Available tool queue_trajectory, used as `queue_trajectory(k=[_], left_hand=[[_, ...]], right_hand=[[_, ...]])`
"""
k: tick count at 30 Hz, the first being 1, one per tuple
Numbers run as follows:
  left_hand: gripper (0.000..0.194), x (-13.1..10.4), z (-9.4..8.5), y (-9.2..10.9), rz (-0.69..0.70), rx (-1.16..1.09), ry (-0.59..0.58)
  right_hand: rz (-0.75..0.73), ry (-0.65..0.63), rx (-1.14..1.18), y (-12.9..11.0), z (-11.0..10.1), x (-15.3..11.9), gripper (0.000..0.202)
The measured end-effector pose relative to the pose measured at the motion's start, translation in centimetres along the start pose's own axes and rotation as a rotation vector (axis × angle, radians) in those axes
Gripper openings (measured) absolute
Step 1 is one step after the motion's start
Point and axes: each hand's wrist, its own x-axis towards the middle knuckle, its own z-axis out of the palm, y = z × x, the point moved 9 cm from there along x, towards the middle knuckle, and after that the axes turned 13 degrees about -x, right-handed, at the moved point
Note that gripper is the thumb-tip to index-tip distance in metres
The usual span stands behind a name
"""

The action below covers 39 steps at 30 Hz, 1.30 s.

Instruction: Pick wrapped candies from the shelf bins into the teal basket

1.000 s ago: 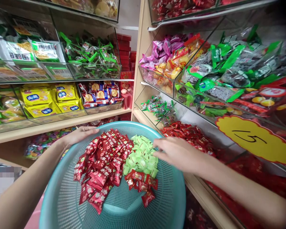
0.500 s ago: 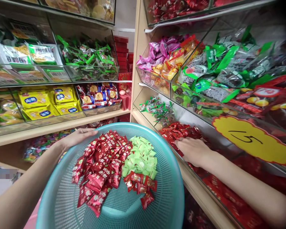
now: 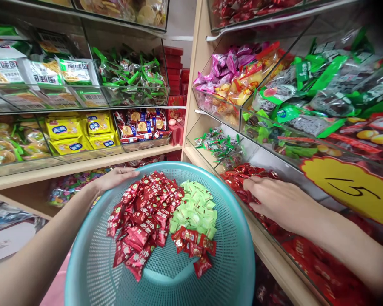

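My left hand [image 3: 117,178] grips the far left rim of a round turquoise plastic basket [image 3: 239,255], fingers over the edge. Inside the basket lie a large heap of dark red wrapped candies [image 3: 143,216], a pile of small light green packets [image 3: 194,208] and several shiny red-and-gold wrapped candies [image 3: 196,246]. Over to the right, my right hand [image 3: 271,197] is at a clear shelf bin of red wrapped candies [image 3: 242,172]. Its fingers curl downward among them, and the fingertips are hidden, so what they hold does not show.
Shelves with clear bins rise on both sides. Yellow snack packs [image 3: 79,131] and green-and-white packets [image 3: 73,70] sit at left. Bagged snacks with green ends [image 3: 306,97] fill the right bin, above a yellow price tag [image 3: 347,187]. A wooden shelf edge [image 3: 274,255] runs beside the basket.
The view has shifted slightly, moving the scene rightward. My right hand has drawn up a little from the red candies, its fingers more curled. My left hand keeps its grip on the basket.
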Motion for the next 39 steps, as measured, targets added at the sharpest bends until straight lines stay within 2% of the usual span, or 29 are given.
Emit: queue_trajectory(k=[4, 7, 11, 15, 20, 26, 28, 31, 35, 37, 39], left_hand=[[0.056, 0.1, -0.3, 0.2, 0.027, 0.017, 0.027], [0.057, 0.2, -0.2, 0.1, 0.012, -0.012, 0.019], [0.056, 0.4, -0.2, -0.3, -0.001, -0.055, 0.001], [0.059, 0.7, -0.5, -0.8, -0.036, -0.077, 0.014], [0.063, 0.9, -0.9, -0.8, -0.035, -0.054, 0.05], [0.061, 0.7, -0.3, -0.6, -0.034, -0.082, -0.001], [0.061, 0.5, -0.3, -0.6, -0.037, -0.083, 0.01], [0.062, 0.4, -0.4, -0.6, -0.044, -0.081, 0.024], [0.062, 0.6, -0.5, -0.5, -0.03, -0.05, 0.032], [0.06, 0.7, -0.6, -0.4, -0.026, -0.014, 0.038], [0.06, 0.6, -0.7, -0.3, -0.022, 0.019, 0.043]], right_hand=[[-0.119, 0.144, 0.086, -2.8, -2.4, -1.3, 0.014], [-0.194, 0.181, 0.175, -5.0, -3.0, -1.8, 0.014], [-0.371, 0.062, 0.38, -8.0, -2.0, -1.4, 0.012], [-0.433, -0.04, 0.497, -9.3, -0.8, -1.1, 0.009], [-0.433, -0.05, 0.445, -9.9, -0.1, -1.5, 0.011], [-0.46, -0.178, 0.294, -12.7, 2.4, -1.2, 0.016], [-0.464, -0.195, 0.279, -13.0, 2.6, -1.0, 0.02], [-0.406, -0.11, 0.295, -10.9, 1.0, -0.4, 0.025], [-0.172, 0.061, 0.15, -3.8, -2.1, 0.9, 0.02], [-0.022, 0.073, 0.024, -0.3, -2.6, 1.5, 0.019], [0.092, 0.025, -0.077, 1.9, -2.1, 1.8, 0.021]])
